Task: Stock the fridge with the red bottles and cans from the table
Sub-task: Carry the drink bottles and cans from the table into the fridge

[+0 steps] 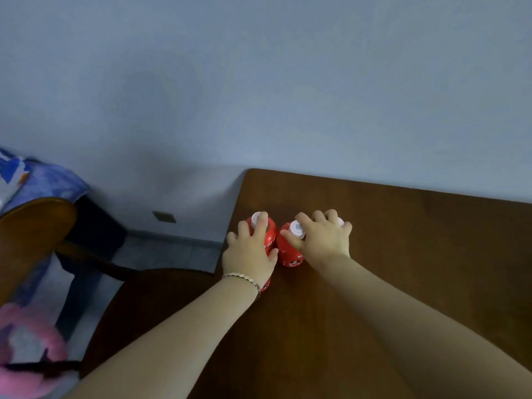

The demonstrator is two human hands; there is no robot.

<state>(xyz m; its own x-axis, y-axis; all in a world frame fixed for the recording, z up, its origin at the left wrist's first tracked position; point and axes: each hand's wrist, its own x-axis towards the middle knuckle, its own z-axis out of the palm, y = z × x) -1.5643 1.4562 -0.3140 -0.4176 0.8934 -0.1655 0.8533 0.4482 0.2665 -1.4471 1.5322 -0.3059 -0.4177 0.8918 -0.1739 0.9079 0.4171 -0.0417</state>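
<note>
Red bottles with white caps stand close together near the left edge of a brown wooden table. My left hand grips the left red bottle from above, fingers curled round its shoulder beside the cap. A small patch of red shows under that wrist. My right hand grips the middle red bottle, thumb and forefinger round its cap. Behind my right fingers peeks a third white cap, with its bottle hidden. No fridge is in view.
The table's back edge meets a pale blue-grey wall. Left of the table stand a wooden chair and blue patterned cloth. A pink item lies at the lower left. The table surface to the right is bare wood.
</note>
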